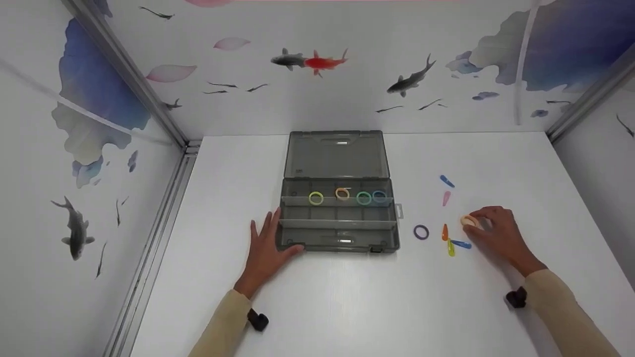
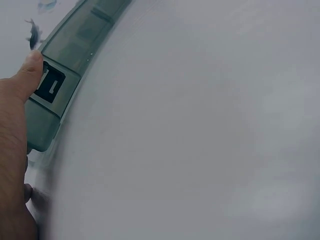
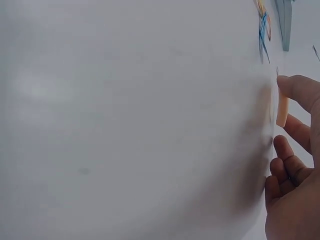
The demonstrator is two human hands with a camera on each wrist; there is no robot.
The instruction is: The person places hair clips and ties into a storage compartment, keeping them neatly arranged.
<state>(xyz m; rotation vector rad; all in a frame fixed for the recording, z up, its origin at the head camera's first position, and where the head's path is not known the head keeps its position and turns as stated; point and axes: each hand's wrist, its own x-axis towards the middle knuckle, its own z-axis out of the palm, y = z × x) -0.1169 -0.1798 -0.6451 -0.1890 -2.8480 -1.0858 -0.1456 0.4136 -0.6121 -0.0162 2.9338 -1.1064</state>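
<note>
- Organizer box [image 1: 340, 218]: I see it lying open at the middle of the white table [image 1: 347, 307], its grey lid [image 1: 336, 154] folded back toward the far edge. In the far row of compartments sit four hair ties: yellow-green [image 1: 316, 198], orange [image 1: 342, 193], green [image 1: 363, 198] and blue [image 1: 379, 196].
- My left hand [image 1: 267, 250] lies flat on the table at the box's near left corner, fingers straight and slightly spread, thumb touching the front wall; the left wrist view shows the thumb [image 2: 31, 70] pressed beside the dark latch [image 2: 50, 85].
- My right hand [image 1: 498, 233] sits toward the right edge of the table, well apart from the box, fingers curled. Thumb and fingertips pinch a cream-coloured hair tie [image 1: 469, 221]; the right wrist view shows that tie [image 3: 282, 110] edge-on against a fingertip.
- A purple hair tie [image 1: 421, 232] lies on the table between the box and my right hand.
- Just left of my right hand lie small hair clips: orange [image 1: 445, 232], yellow [image 1: 451, 247] and blue [image 1: 461, 244] close together, with a pink one [image 1: 446, 198] and another blue one [image 1: 447, 181] farther toward the far edge.
</note>
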